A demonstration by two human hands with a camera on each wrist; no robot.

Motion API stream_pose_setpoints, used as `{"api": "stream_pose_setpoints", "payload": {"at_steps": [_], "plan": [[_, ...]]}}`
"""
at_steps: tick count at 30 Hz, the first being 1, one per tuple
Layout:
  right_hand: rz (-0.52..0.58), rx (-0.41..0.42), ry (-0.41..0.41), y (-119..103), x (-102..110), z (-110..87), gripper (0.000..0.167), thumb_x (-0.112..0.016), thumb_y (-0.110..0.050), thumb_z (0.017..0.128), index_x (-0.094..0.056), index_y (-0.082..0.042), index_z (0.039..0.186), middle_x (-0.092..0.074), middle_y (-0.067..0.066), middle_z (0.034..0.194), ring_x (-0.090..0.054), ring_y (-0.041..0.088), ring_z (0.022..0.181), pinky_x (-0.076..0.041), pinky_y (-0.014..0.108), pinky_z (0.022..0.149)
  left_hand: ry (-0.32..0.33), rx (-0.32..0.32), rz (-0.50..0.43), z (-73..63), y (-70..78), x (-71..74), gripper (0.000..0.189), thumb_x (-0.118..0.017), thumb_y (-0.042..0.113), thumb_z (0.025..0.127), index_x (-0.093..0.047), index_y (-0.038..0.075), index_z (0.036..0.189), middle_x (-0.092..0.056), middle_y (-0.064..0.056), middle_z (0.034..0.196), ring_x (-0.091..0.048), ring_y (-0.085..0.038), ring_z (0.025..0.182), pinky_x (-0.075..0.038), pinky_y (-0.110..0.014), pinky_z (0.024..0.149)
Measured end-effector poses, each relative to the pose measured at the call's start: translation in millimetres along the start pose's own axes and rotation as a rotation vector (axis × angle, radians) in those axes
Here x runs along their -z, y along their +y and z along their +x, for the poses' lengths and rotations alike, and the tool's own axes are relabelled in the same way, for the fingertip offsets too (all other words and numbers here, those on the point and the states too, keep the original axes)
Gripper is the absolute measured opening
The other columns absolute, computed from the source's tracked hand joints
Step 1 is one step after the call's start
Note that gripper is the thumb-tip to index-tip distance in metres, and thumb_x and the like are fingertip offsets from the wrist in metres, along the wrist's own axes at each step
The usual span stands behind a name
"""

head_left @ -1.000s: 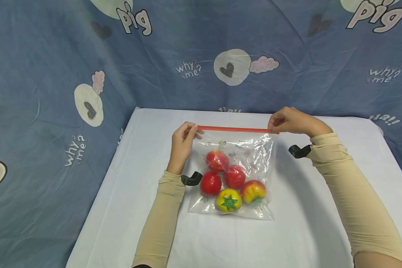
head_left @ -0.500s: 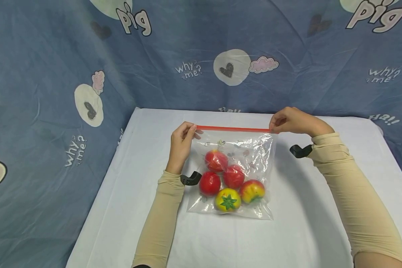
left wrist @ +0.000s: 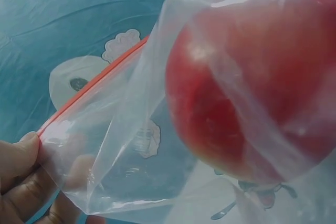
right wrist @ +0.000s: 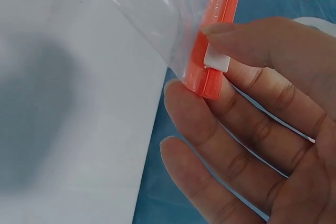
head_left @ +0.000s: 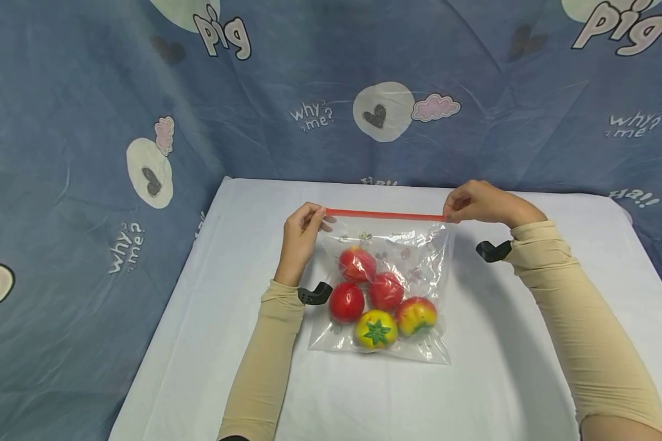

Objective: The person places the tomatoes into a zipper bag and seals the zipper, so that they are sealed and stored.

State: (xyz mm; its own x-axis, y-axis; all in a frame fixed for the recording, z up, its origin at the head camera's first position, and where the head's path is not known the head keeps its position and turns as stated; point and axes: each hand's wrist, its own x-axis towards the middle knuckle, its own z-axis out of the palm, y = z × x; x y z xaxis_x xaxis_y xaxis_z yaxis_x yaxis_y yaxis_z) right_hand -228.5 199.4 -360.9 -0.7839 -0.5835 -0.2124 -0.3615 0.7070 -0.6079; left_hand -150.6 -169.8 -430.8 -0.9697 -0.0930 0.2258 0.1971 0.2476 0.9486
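A clear zip bag (head_left: 427, 263) with an orange-red top strip (head_left: 386, 214) is held up by its two upper corners. Inside are several toy fruits or vegetables: red round ones (head_left: 347, 302), a yellow one (head_left: 376, 329) with a green star-shaped top, and a red-yellow one (head_left: 416, 316). My left hand (head_left: 300, 236) pinches the left corner of the strip. At the right end, my right hand (head_left: 482, 202) pinches the strip at a white slider (right wrist: 216, 59), thumb on top, other fingers curved below. One red round piece (left wrist: 252, 87) looms large through the plastic in the left wrist view.
A white-covered table (head_left: 209, 343) lies beneath the bag. Blue printed cloth (head_left: 287, 55) hangs behind it and along the left side. Each wrist carries a black camera mount (head_left: 493, 250), and beige sleeves (head_left: 579, 306) cover both forearms.
Almost nothing differs. Both hands keep their hold on the strip, and the bag with its contents shifts only very slightly in the head view.
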Motion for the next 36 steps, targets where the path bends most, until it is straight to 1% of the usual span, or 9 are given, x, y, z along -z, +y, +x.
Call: {"api": "stream_pose_setpoints", "payload": {"at_steps": [4, 6, 10, 14, 18, 21, 24, 31, 36], "plan": [[0.009, -0.013, -0.018, 4, -4, 1.9, 0.005, -0.076, -0.006, 0.088, -0.076, -0.005, 0.093, -0.076, 0.008, 0.086, -0.066, 0.012, 0.079, -0.052, 0.026, 0.072, -0.019, 0.017, -0.02, -0.1, -1.1, -0.7, 0.028, -0.057, 0.017, 0.107, -0.067, -0.009, 0.107, -0.075, -0.028, 0.102, -0.072, -0.046, 0.085, -0.058, -0.05, 0.087], [0.01, -0.024, -0.028, 5, -6, 2.6, 0.006, -0.076, -0.006, 0.088, -0.076, -0.005, 0.093, -0.076, 0.008, 0.086, -0.066, 0.013, 0.08, -0.051, 0.027, 0.073, -0.029, 0.028, -0.017, 0.0, -2.4, -1.0, 0.027, -0.056, 0.017, 0.107, -0.067, -0.008, 0.107, -0.075, -0.028, 0.102, -0.072, -0.047, 0.086, -0.058, -0.052, 0.088], [0.008, -0.031, -0.039, 7, -10, 3.6, 0.006, -0.075, -0.006, 0.088, -0.076, -0.005, 0.094, -0.076, 0.007, 0.088, -0.065, 0.015, 0.081, -0.051, 0.029, 0.073, -0.044, 0.052, 0.016, 0.2, -4.7, -1.4, 0.027, -0.057, 0.021, 0.107, -0.068, -0.003, 0.106, -0.077, -0.024, 0.101, -0.074, -0.039, 0.085, -0.06, -0.04, 0.084], [0.024, -0.014, -0.053, 9, -14, 6.1, 0.006, -0.075, -0.005, 0.089, -0.076, -0.003, 0.095, -0.075, 0.009, 0.089, -0.064, 0.016, 0.081, -0.052, 0.029, 0.072, -0.054, 0.071, 0.031, -0.3, -5.1, -0.4, 0.026, -0.057, 0.023, 0.107, -0.069, 0.0, 0.104, -0.077, -0.021, 0.099, -0.075, -0.027, 0.079, -0.058, -0.028, 0.076], [0.031, -0.011, -0.066, 12, -18, 9.2, 0.005, -0.075, -0.005, 0.09, -0.075, -0.003, 0.094, -0.074, 0.008, 0.087, -0.062, 0.015, 0.079, -0.051, 0.027, 0.07, -0.065, 0.097, 0.034, -0.8, -5.8, 0.4, 0.025, -0.057, 0.023, 0.107, -0.069, 0.001, 0.103, -0.077, -0.022, 0.099, -0.073, -0.013, 0.073, -0.057, -0.023, 0.07], [0.027, -0.002, -0.063, 14, -22, 11.8, 0.004, -0.074, -0.004, 0.09, -0.075, -0.002, 0.093, -0.074, 0.008, 0.085, -0.062, 0.013, 0.077, -0.051, 0.025, 0.069, -0.07, 0.128, 0.042, -0.8, -7.6, 0.6, 0.026, -0.057, 0.023, 0.107, -0.069, 0.001, 0.103, -0.077, -0.021, 0.099, -0.071, -0.008, 0.072, -0.055, -0.021, 0.068], [0.012, 0.0, -0.053, 15, -26, 14.1, 0.004, -0.074, -0.005, 0.09, -0.075, -0.002, 0.092, -0.074, 0.008, 0.084, -0.062, 0.012, 0.076, -0.051, 0.026, 0.07, -0.068, 0.155, 0.052, -0.6, -9.5, 0.4, 0.027, -0.057, 0.024, 0.107, -0.07, 0.001, 0.104, -0.077, -0.02, 0.099, -0.071, -0.008, 0.073, -0.055, -0.021, 0.068], [-0.025, -0.02, -0.034, 17, -34, 19.0, 0.004, -0.074, -0.008, 0.092, -0.075, -0.004, 0.091, -0.075, 0.006, 0.084, -0.062, 0.014, 0.079, -0.051, 0.031, 0.074, -0.058, 0.178, 0.066, -0.1, -14.4, 0.6, 0.023, -0.058, 0.02, 0.106, -0.071, 0.001, 0.106, -0.078, -0.015, 0.096, -0.074, -0.013, 0.078, -0.056, -0.022, 0.07], [-0.032, -0.033, -0.025, 21, -38, 21.1, 0.004, -0.073, -0.006, 0.092, -0.075, -0.004, 0.093, -0.077, 0.007, 0.086, -0.065, 0.014, 0.081, -0.052, 0.031, 0.075, -0.068, 0.207, 0.085, 0.4, -17.4, 1.0, 0.023, -0.058, 0.016, 0.105, -0.071, -0.001, 0.113, -0.078, -0.018, 0.101, -0.077, -0.021, 0.086, -0.058, -0.023, 0.073]]}}
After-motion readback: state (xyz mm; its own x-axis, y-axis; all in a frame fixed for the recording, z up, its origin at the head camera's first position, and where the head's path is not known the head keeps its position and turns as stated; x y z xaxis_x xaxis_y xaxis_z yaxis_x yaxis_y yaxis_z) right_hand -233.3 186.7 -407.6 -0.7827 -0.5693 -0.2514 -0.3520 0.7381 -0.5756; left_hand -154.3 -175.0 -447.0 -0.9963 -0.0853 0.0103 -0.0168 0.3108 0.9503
